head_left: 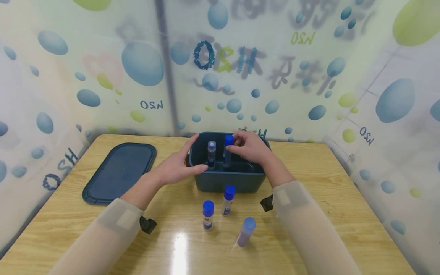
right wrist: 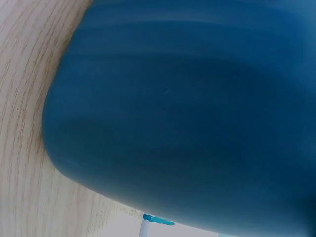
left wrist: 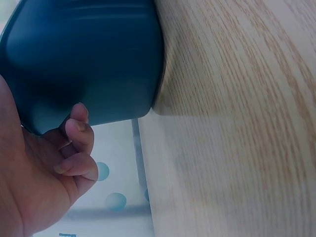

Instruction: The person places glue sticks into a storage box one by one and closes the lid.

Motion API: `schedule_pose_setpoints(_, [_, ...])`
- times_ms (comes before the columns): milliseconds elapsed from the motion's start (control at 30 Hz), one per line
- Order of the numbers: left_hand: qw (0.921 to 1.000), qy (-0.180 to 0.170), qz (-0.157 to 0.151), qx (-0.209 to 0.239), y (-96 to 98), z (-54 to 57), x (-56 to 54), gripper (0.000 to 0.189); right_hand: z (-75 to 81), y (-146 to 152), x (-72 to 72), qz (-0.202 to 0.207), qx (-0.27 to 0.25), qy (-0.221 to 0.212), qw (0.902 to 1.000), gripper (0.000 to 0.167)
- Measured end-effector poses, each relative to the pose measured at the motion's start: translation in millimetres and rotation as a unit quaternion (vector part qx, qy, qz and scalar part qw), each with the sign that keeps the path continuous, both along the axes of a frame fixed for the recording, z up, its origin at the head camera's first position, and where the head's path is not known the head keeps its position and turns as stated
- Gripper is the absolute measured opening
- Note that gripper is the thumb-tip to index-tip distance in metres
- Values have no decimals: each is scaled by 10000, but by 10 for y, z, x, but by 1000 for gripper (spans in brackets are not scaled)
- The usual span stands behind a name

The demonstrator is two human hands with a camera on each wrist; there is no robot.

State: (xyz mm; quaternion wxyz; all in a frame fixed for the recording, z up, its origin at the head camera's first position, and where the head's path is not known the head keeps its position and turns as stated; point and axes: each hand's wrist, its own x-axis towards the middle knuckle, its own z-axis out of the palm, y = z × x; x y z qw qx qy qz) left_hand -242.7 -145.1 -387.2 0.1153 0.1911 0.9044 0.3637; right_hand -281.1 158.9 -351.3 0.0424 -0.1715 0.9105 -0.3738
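Note:
A dark blue plastic bin [head_left: 230, 182] stands on the table. My right hand [head_left: 253, 147] pinches a glue stick [head_left: 228, 140] by its blue cap, holding it upright inside the bin. To its left, a second glue stick [head_left: 211, 153] with a clear cap stands in the bin. My left hand [head_left: 174, 166] rests at the bin's left side, thumb and forefinger spread along the rim; in the left wrist view its other fingers [left wrist: 79, 136] curl loosely beside the wall. The right wrist view is mostly filled by the bin's outer wall [right wrist: 173, 108], with the hand hidden.
In front of the bin, two blue-capped glue sticks, one nearer the bin [head_left: 228, 200] and one left of it [head_left: 207, 215], stand with a pale purple glue stick [head_left: 246, 232]. A flat dark blue lid [head_left: 120, 172] lies at left. Patterned curtains [head_left: 233, 91] surround the wooden table [head_left: 326, 206].

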Motion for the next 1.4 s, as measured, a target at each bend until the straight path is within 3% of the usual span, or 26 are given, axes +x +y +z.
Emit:
schedule_pose_setpoints(567, [10000,67,26,-28,8,-16,-13,112,-18,-33,-18,-280,817,-138,9962,37])
schedule_pose_setpoints(1400, [10000,46,22,-34,10,-2,-4,112,-49,-59,-15,-162,899,-423,9949,38])
